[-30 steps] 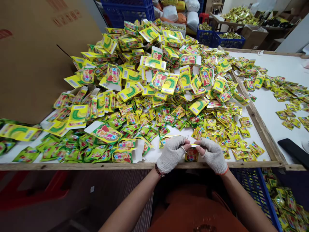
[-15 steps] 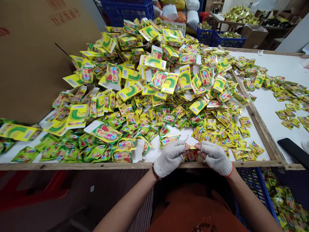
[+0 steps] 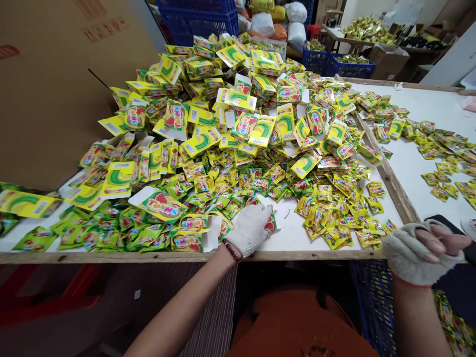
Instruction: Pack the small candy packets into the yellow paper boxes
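Note:
My left hand [image 3: 251,228], in a white fingerless glove, rests at the table's front edge, fingers curled over a small carton [image 3: 271,222]. Only the carton's green and red end shows past the fingers. To its left lies an open carton [image 3: 188,241] with white flaps. Off to the right, my right hand [image 3: 424,253], gloved alike, is raised beside a black phone-like object [image 3: 446,223]. Its fingers are curled in; whatever they may hold is hidden. Green sachets [image 3: 111,225] lie to the left and yellow sachets [image 3: 334,218] between the hands.
A high heap of yellow cartons [image 3: 238,99] covers the table's back. A big cardboard box [image 3: 67,99] stands at left. Wooden strips [image 3: 394,186] edge and divide the white table. A blue crate [image 3: 372,297] sits below, at right; a red stool [image 3: 55,292] is below left.
My hands have parted. The right swung far to the right, and the carton between them is out of sight. My left moved slightly left and up, onto another carton.

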A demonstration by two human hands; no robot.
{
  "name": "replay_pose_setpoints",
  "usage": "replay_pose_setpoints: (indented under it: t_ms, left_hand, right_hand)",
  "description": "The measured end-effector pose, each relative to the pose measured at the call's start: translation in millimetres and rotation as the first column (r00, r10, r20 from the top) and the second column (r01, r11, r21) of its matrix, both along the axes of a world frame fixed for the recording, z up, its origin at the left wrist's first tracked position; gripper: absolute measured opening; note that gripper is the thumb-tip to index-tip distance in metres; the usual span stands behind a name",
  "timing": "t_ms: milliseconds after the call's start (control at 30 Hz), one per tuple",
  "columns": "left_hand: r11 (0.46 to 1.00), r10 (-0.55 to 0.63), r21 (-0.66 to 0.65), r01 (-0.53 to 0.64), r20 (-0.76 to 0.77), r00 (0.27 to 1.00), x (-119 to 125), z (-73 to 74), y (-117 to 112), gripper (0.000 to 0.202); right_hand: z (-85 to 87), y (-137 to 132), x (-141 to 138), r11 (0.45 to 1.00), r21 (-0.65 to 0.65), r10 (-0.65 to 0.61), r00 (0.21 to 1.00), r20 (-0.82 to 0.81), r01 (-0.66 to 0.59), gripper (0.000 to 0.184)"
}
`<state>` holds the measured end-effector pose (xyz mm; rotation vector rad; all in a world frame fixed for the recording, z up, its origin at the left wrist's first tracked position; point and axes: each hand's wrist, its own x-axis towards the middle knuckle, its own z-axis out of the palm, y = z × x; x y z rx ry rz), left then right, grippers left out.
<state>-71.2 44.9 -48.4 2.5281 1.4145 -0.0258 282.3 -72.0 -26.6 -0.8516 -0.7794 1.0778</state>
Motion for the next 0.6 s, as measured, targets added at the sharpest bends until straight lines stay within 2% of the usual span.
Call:
replay_pose_setpoints:
  t_ms: [67, 100, 167, 200, 267, 333, 400, 433, 467, 533, 600]
  left_hand:
    - [0.998, 0.054, 0.015, -0.055, 0.022, 0.998, 4, -1.0, -1, 0.034]
    - [0.997, 0.081, 0.008, -0.082, 0.076, 0.994, 6, -1.5, -3, 0.026]
    - [0.991, 0.135, -0.040, -0.129, 0.265, 0.955, 9, -2.9, -7, 0.013]
    - [0.986, 0.164, -0.081, -0.143, 0.386, 0.908, 11, -4.4, -11, 0.012]
    - [0.969, 0.242, -0.189, -0.157, 0.617, 0.749, 17, -9.8, -20, 0.017]
    - [0.929, 0.362, -0.339, -0.147, 0.758, 0.542, 24, -18.7, -31, 0.026]
    - [0.868, 0.490, -0.483, -0.112, 0.801, 0.344, 31, -29.2, -41, 0.034]
    - [0.843, 0.533, -0.529, -0.096, 0.801, 0.271, 33, -34.0, -44, 0.038]
    - [0.831, 0.553, -0.550, -0.080, 0.802, 0.228, 34, -37.9, -46, 0.040]
    - [0.855, 0.515, -0.515, -0.066, 0.823, 0.239, 32, -42.5, -47, 0.038]
    - [0.899, 0.429, -0.435, -0.055, 0.845, 0.318, 25, -43.0, -42, 0.035]
  right_hand:
    - [-2.9, -1, -15, 0.997, -0.010, 0.076, 0.988, -0.138, -0.078, 0.027]
    - [-6.8, 1, -29, 0.991, -0.065, 0.104, 0.982, -0.156, -0.116, 0.025]
    - [-17.9, 10, -61, 0.972, -0.181, 0.145, 0.988, -0.053, -0.153, 0.029]
    - [-24.4, 15, -77, 0.959, -0.236, 0.166, 0.986, 0.033, -0.154, 0.028]
    - [-37.5, 26, -106, 0.947, -0.289, 0.203, 0.955, 0.215, -0.137, 0.029]
    - [-48.8, 37, -126, 0.961, -0.261, 0.178, 0.934, 0.309, -0.096, 0.033]
    - [-56.6, 45, -137, 0.976, -0.211, 0.122, 0.930, 0.347, -0.050, 0.035]
    - [-59.1, 48, -140, 0.980, -0.198, 0.106, 0.923, 0.371, -0.032, 0.034]
    - [-60.5, 50, -141, 0.980, -0.197, 0.104, 0.907, 0.408, -0.024, 0.032]
    - [-61.2, 52, -141, 0.979, -0.203, 0.116, 0.850, 0.515, -0.011, 0.028]
    - [-60.2, 53, -140, 0.982, -0.188, 0.107, 0.774, 0.624, 0.016, 0.024]
